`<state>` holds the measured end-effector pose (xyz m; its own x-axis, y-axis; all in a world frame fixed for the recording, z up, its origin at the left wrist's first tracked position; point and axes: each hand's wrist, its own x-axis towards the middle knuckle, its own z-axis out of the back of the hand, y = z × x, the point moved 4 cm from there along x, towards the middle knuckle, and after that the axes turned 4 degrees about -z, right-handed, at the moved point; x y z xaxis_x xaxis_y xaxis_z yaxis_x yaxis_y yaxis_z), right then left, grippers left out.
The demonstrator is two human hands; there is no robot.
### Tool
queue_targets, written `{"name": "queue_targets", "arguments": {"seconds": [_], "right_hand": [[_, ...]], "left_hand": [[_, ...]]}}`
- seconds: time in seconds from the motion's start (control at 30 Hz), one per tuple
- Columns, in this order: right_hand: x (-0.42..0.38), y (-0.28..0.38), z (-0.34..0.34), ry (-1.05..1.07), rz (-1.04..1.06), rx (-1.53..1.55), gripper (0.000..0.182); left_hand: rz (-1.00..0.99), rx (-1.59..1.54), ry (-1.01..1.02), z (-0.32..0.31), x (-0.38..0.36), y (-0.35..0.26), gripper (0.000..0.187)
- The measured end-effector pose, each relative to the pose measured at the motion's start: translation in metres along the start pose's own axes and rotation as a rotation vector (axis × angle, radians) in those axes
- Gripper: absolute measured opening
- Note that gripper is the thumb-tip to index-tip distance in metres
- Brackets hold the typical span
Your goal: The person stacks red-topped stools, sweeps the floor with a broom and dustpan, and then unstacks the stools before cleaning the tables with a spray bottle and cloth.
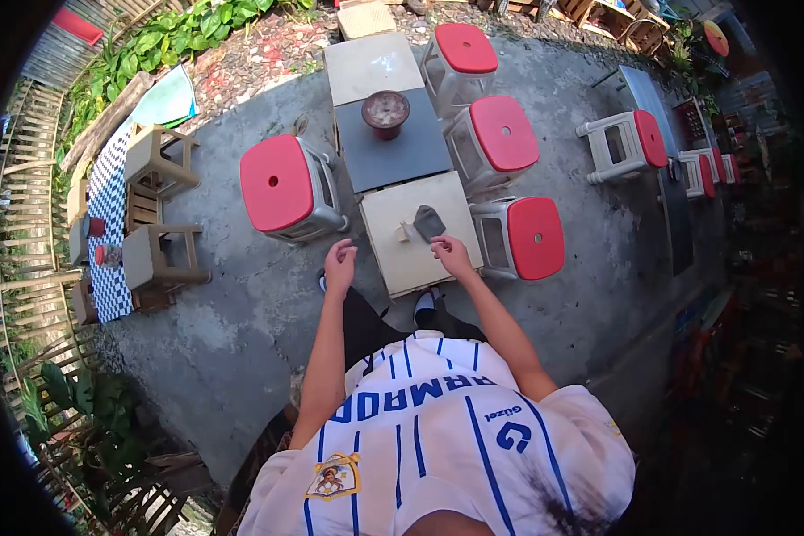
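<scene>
Bring your right hand (456, 257) in low and lightly at the dark, flat piece (429, 221) – a gentle touch should avoid nudging the small pale item (406, 234) beside it. The piece lies on the pale surface (420, 270), just beyond your right fingertips; you cannot tell whether they pinch its edge. Your left hand (339, 264) hangs off the near-left side – fingers loosely curled, parted, seemingly empty.
</scene>
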<state>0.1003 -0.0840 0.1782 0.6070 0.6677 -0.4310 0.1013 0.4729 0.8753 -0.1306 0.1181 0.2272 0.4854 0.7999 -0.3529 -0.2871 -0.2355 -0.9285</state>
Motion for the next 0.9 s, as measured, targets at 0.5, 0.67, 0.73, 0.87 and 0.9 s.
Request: {"name": "queue_targets", "arguments": {"seconds": [0.5,0.67,0.73,0.87,0.9], "right_hand": [[-0.107,-0.065,0.104,-0.018,-0.039,0.020,0.026],[-0.168,-0.087,0.113,0.031,-0.105,0.001,0.027],[-0.190,-0.110,0.120,0.065,-0.100,-0.047,0.028],[-0.249,-0.144,0.146,0.075,-0.138,-0.073,0.030],[-0.269,-0.154,0.154,0.068,-0.174,-0.071,0.031]], "left_hand": [[0.003,0.056,-0.038,-0.082,-0.154,0.075,0.028],[0.006,0.155,-0.061,-0.096,-0.217,0.112,0.028],[0.026,0.110,-0.094,-0.098,-0.250,0.137,0.028],[0.127,0.117,-0.106,-0.106,-0.326,0.191,0.029],[0.151,0.126,-0.108,-0.106,-0.347,0.200,0.030]]}}
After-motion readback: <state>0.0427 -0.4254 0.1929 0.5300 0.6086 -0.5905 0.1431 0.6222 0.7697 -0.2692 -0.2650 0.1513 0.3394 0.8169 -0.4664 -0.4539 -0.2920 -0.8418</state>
